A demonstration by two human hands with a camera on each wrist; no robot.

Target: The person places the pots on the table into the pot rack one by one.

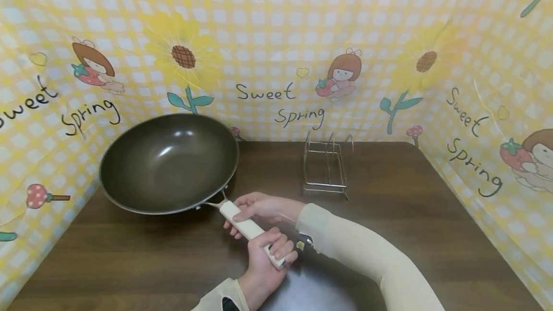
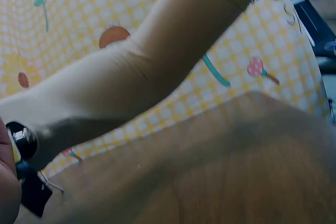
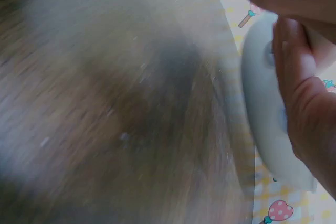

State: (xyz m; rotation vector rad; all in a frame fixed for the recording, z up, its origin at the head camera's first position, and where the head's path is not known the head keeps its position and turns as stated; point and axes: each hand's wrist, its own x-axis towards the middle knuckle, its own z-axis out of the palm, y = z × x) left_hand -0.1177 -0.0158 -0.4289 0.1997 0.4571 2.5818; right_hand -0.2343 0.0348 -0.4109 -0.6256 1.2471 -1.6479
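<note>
The left hand (image 1: pixel 264 264) wraps the end and the right hand (image 1: pixel 265 208) the upper part of the straight cream handle (image 1: pixel 249 229), apt holds for the probably front-heavy, rigid, dark round metal pan (image 1: pixel 166 169) over the left of the brown wooden table (image 1: pixel 389 191).

The table (image 1: pixel 389 196) is showing a dark brown, wood-grained top, its far right corner curving round. A wire rack (image 1: pixel 328 164) is standing on it near the far edge, right of the middle, well apart from the right edge. A pale sheen (image 1: pixel 319 292) is lying toward the near side.
</note>
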